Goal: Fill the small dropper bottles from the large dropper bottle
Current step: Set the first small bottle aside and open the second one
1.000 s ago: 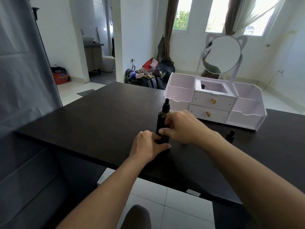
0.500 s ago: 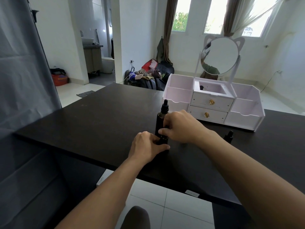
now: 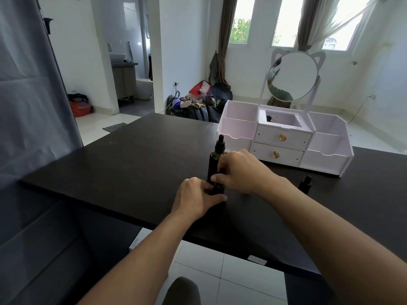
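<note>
The large dropper bottle [image 3: 215, 158], dark with a black dropper cap, stands upright on the black table [image 3: 132, 164]. Just in front of it is a small dark dropper bottle [image 3: 218, 187], mostly hidden by my fingers. My left hand [image 3: 196, 198] grips its lower part with curled fingers. My right hand [image 3: 241, 171] comes in from the right and pinches its top between thumb and fingers. A second small dropper bottle [image 3: 305, 184] stands capped on the table to the right, apart from both hands.
A white desk organiser [image 3: 330, 150] with two gold-knobbed drawers and a cat-ear mirror [image 3: 293, 75] stands behind the bottles. The table's near edge runs under my forearms. A grey curtain hangs at the left.
Both hands have stayed on the small bottle in front of the large one. Only the view has shifted slightly.
</note>
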The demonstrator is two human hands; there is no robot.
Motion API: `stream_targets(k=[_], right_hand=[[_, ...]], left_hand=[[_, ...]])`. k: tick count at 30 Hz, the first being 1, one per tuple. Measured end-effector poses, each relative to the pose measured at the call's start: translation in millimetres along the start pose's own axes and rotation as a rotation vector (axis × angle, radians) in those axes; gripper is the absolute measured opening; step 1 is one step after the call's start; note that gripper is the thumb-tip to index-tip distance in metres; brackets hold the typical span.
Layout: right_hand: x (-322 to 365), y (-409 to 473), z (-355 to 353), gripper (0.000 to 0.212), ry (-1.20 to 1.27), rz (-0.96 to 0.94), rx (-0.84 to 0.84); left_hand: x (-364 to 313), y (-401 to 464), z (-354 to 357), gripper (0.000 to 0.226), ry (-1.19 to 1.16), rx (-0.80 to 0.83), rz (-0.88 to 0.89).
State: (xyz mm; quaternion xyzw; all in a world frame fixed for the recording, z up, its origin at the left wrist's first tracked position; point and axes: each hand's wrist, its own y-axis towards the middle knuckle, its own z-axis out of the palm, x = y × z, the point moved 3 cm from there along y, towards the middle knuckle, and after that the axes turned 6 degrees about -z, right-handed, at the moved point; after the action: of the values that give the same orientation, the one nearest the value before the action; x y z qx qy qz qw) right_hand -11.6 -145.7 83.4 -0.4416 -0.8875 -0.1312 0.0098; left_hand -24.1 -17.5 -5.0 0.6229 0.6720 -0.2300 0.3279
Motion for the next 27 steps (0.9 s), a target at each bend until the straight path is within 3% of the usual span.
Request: stream_targets(k=[3,9,18,25,27], right_hand=[[2,0,-1,0.016,0.014,-0.023,0.037],[4,-2,-9,0.035,0.11,-0.076,0.05],[-5,-11,-28,0.019,0.156,-0.062,-0.15],[-28,-34,-40,0.015,0.258,0.127,-0.366],[-34,-41,-27,0.016,0.26,0.204,-0.35]], left_hand=[[-1,0,0,0.032,0.003,-0.002,0.003],[-1,-1,0,0.033,0.023,-0.009,0.014],[-2,-1,-1,0.036,0.031,-0.012,0.01],[-3,-2,-1,0.038,-0.007,0.002,0.002],[-3,-3,-1,0.035,-0.007,0.0,0.019]])
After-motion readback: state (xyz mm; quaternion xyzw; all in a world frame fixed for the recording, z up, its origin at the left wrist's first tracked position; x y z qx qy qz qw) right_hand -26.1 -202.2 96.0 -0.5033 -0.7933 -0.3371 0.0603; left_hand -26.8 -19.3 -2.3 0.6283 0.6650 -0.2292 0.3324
